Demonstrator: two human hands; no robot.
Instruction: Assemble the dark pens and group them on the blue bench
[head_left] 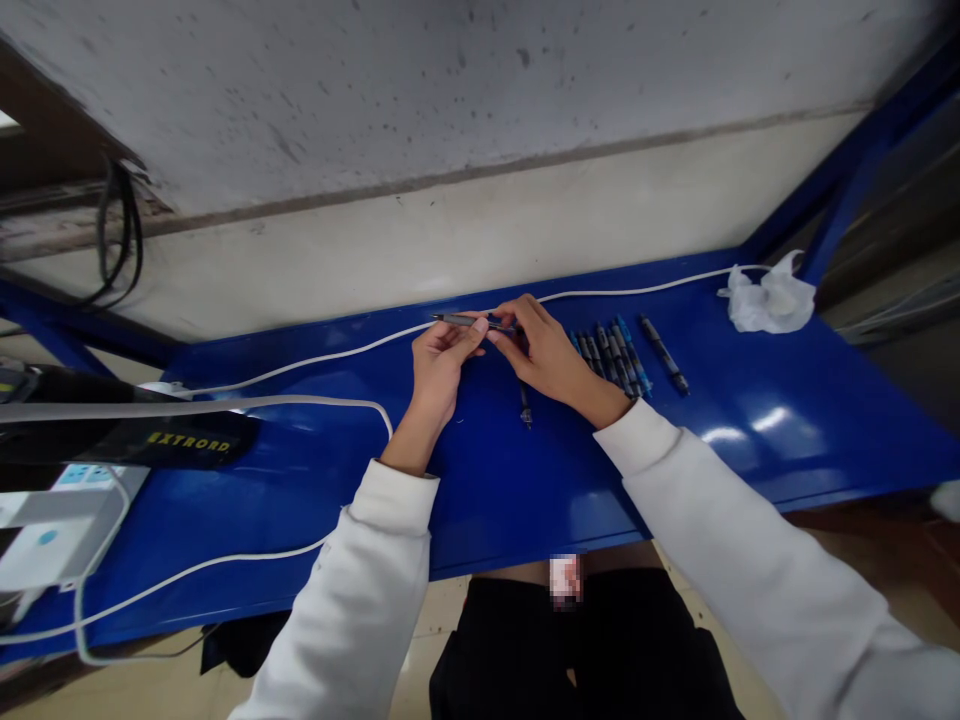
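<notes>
A dark pen (459,319) is held level above the blue shelf, its pointed tip toward the left. My left hand (442,362) pinches its barrel between thumb and fingers. At the pen's other end, the thumb and fingers of my right hand (546,350) are closed on it, hiding that part. Below my right hand lies another dark pen (525,405), partly covered by the hand. Several black and blue pens (613,358) lie side by side just right of my right hand. One more dark pen (664,355) rests apart, further right.
The blue shelf (510,500) stands against a wall. A white cable (322,358) runs along its back. At the right end sits a crumpled white plastic bag (771,297). On the left are a black object lettered EXTRORD (187,440) and a white power strip (52,540).
</notes>
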